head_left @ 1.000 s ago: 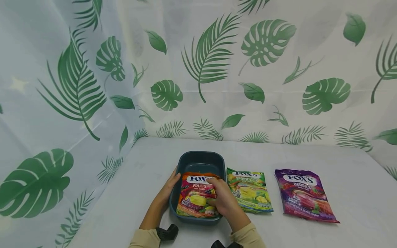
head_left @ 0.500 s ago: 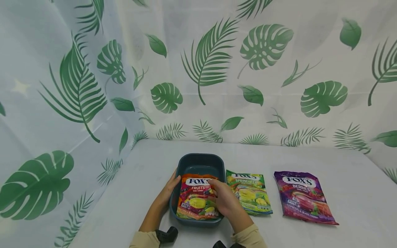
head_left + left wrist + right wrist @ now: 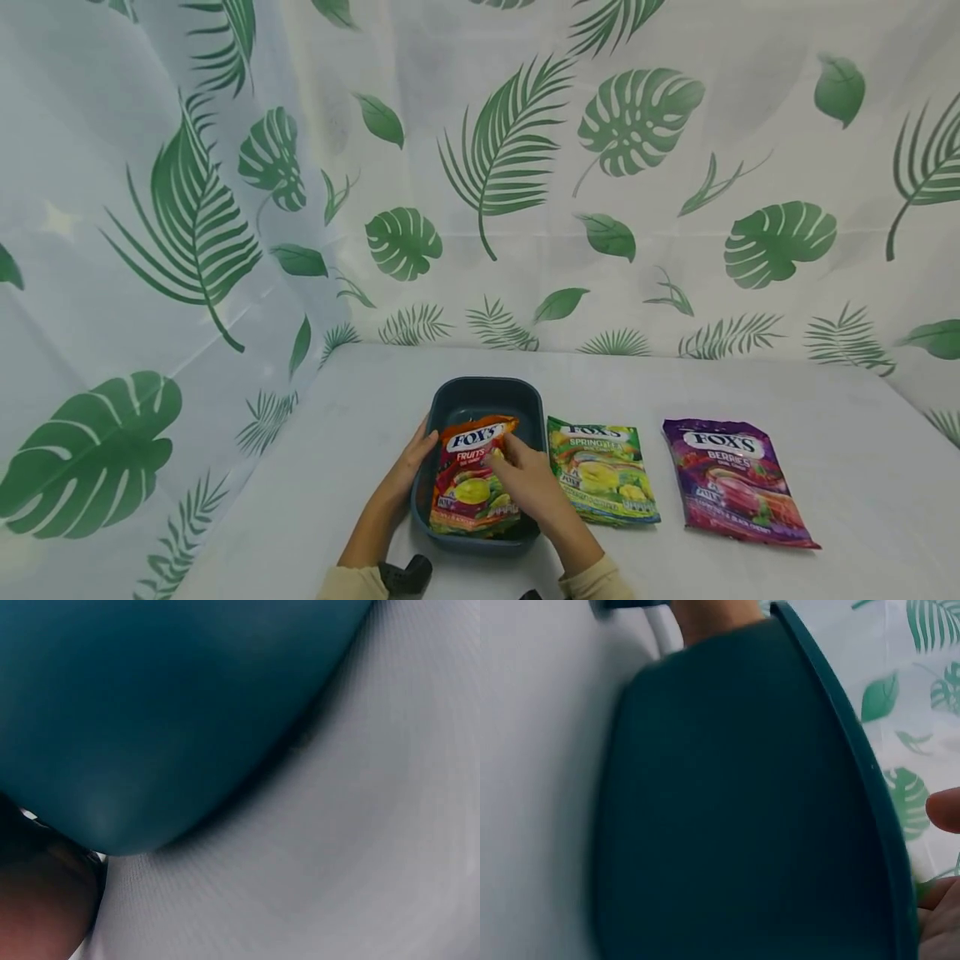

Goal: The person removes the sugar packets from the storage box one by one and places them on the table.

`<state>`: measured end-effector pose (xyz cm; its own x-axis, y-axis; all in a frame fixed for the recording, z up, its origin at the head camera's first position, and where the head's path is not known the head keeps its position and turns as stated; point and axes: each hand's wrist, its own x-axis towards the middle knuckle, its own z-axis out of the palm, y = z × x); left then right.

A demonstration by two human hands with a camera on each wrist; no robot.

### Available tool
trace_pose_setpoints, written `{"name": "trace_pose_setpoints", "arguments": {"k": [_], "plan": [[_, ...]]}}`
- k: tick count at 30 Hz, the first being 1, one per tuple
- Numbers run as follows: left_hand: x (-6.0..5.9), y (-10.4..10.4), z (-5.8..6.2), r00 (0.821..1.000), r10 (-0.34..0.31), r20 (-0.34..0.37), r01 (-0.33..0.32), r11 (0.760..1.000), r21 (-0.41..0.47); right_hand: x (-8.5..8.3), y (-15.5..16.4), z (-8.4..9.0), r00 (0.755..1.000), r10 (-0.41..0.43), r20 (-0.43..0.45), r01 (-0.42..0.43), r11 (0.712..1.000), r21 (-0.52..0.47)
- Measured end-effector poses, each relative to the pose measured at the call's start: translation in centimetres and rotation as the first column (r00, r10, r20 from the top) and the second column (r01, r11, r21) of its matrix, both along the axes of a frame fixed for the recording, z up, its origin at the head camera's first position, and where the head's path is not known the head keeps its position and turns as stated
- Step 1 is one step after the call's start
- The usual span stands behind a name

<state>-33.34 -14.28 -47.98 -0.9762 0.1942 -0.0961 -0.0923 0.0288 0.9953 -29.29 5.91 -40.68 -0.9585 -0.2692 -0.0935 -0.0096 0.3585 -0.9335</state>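
A dark teal tub (image 3: 487, 385) stands on the table, its outer wall filling much of both wrist views. My left hand (image 3: 405, 467) holds the tub's left side, thumb at the rim; its other fingers are mostly hidden. Inside the tub is a red and orange bag of Fox's Fruits candy (image 3: 468, 492), tilted with its top leaning right. My right hand (image 3: 528, 483) pinches this candy bag by its upper right edge, thumb across the front. In the right wrist view, part of the right hand (image 3: 941, 922) shows beyond the tub's rim.
Just right of the tub lies a green and yellow Fox's Spring Tea candy bag (image 3: 600, 475). Farther right lies a purple Fox's Berries candy bag (image 3: 738, 487). A leaf-printed white curtain (image 3: 525, 183) hangs behind and to the left of the white table (image 3: 847, 442).
The Fruits bag, flat before, has turned and lifted at its top right in the right hand, its lower right corner now away from the tub's wall. The left hand stays at the tub.
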Motion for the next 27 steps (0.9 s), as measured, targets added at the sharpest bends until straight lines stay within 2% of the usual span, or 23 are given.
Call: {"name": "trace_pose_setpoints", "arguments": {"k": [3,8,10,16,22,27], "plan": [[0.0,0.1,0.0,1.000,0.003,-0.005,-0.003,1.000,-0.003,0.3,-0.4,-0.2,0.999,0.032,-0.043,-0.032,0.999,0.014],[0.1,0.3,0.1,1.000,0.005,-0.012,-0.005,1.000,-0.011,0.5,-0.8,-0.6,0.994,0.112,0.022,-0.109,0.988,-0.107],[0.1,0.3,0.1,1.000,0.003,-0.016,-0.003,1.000,-0.005,0.5,-1.0,-0.9,0.992,0.122,0.032,-0.115,0.982,-0.150],[0.0,0.2,0.1,1.000,0.004,-0.020,-0.004,1.000,-0.007,0.5,-1.5,-1.7,0.997,0.046,0.060,-0.034,0.983,-0.182],[-0.1,0.1,0.0,1.000,0.003,-0.027,-0.003,1.000,-0.005,0.3,-1.4,-2.2,0.994,0.037,0.103,-0.008,0.963,-0.268],[0.0,0.0,0.1,1.000,-0.002,-0.024,0.003,1.000,0.010,0.3,-1.6,-2.0,0.990,-0.015,0.142,0.050,0.969,-0.243]]}}
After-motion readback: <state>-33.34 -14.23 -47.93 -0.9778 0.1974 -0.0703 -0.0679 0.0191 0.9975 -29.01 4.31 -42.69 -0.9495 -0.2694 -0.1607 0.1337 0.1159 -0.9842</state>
